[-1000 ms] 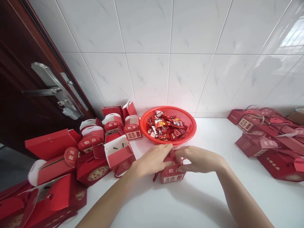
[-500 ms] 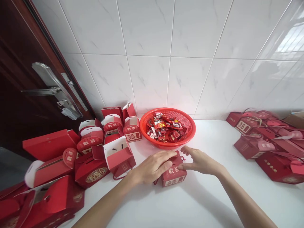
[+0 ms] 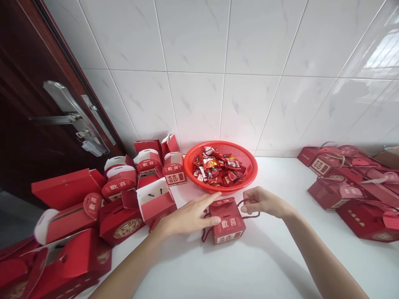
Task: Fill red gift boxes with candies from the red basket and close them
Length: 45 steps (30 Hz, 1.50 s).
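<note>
A small red gift box (image 3: 232, 228) with white characters stands on the white surface in front of me, its top flap (image 3: 222, 202) tilted up at the far side. My left hand (image 3: 195, 216) lies along the box's left side, fingers stretched and apart, thumb touching the top. At the right side, my right hand (image 3: 260, 202) pinches the dark red cord handle (image 3: 252, 216), which loops out from the box. A second cord (image 3: 205, 234) hangs on the left, partly behind my left hand.
Behind the box sits a red plastic basket (image 3: 199, 185) with wrapped candies (image 3: 210, 162). Several red boxes, many open, crowd the left, near an open-topped box (image 3: 157, 205). More red boxes (image 3: 368, 218) are piled on the right. A tiled wall and a door handle (image 3: 59, 119) stand behind.
My right hand has moved off the box top and closed on the right cord. My left hand has drawn back leftward, fingers now straighter, and the far flap shows raised.
</note>
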Tool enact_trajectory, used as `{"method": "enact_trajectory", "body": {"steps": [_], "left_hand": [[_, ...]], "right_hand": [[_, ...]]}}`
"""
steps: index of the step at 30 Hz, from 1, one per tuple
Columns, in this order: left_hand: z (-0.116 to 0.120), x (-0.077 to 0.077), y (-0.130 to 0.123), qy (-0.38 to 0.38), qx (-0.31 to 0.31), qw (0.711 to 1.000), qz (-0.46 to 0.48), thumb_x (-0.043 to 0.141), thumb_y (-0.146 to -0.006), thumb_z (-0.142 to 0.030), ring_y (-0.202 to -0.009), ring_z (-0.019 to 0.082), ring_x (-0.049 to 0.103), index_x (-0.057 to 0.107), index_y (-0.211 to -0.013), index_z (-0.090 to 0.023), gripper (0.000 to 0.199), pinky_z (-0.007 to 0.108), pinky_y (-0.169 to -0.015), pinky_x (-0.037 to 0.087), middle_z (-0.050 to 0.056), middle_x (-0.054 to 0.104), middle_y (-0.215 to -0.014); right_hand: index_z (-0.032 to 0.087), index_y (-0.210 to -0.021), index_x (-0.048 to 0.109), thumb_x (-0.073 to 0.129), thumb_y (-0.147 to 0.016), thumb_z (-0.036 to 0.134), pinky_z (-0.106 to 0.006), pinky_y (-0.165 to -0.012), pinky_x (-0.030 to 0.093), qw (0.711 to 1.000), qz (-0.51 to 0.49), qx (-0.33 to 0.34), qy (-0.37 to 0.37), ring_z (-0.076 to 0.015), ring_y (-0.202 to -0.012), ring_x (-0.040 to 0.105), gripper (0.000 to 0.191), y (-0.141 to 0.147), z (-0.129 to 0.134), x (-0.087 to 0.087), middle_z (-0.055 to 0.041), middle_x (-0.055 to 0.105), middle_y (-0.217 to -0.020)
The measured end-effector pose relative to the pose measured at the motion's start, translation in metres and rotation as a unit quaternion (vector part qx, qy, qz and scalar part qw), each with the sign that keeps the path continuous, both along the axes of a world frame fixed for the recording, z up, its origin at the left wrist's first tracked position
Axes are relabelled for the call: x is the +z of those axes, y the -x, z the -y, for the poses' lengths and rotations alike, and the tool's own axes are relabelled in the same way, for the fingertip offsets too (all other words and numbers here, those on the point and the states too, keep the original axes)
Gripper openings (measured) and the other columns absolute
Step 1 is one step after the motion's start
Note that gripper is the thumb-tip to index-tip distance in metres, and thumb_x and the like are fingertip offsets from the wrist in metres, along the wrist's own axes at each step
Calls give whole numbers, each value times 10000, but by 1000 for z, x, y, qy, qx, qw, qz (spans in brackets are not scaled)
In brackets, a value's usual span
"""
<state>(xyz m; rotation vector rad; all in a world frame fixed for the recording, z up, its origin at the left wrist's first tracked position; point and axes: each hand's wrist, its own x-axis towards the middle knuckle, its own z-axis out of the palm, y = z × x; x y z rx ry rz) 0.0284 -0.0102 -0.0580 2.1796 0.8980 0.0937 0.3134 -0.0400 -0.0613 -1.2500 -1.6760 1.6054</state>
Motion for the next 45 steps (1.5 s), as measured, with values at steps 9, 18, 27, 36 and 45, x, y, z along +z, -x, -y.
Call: {"method": "enact_trajectory", "body": {"steps": [9,18,27,36,45], "left_hand": [[2,-3,-4,79,71,988,109,750,-827,-372,-1222,333,633,473,-1537,-249,772,451,-1034,520,117,556,-1525],[7,43,18,229,100,897,364,748,-901,-357,-1000,247,716,617,-1297,-189,450,396,-909,567,138,659,-1299],[19,62,-27,282,50,839,462,779,-879,-373,-1458,362,421,609,-1335,-266,498,506,-1115,446,127,487,-1533],[30,67,-51,281,-16,859,427,700,-933,-482,-1526,399,315,448,-1531,-260,686,520,-1173,397,128,348,-1658],[32,66,-54,247,-13,875,416,763,-891,-383,-1517,369,341,473,-1510,-279,691,482,-1188,396,100,377,-1648]], "right_hand": [[165,-869,689,807,-830,482,-310,-729,515,987,-138,-57,-65,-150,-720,632,341,12,8,28,-45,716,-788],[151,-853,692,789,-827,550,-294,-711,532,992,-82,-54,-79,-143,-712,645,411,13,6,50,-45,718,-771],[183,-715,592,726,-860,558,-273,-582,443,984,37,-66,-162,-133,-646,550,424,37,22,71,-2,600,-688],[187,-792,669,648,-865,343,-300,-674,487,951,99,-184,-229,-157,-698,595,173,49,34,77,-10,672,-738],[193,-691,597,615,-875,351,-296,-624,481,934,118,-223,-252,-158,-649,582,244,39,35,75,-11,630,-677]]}}
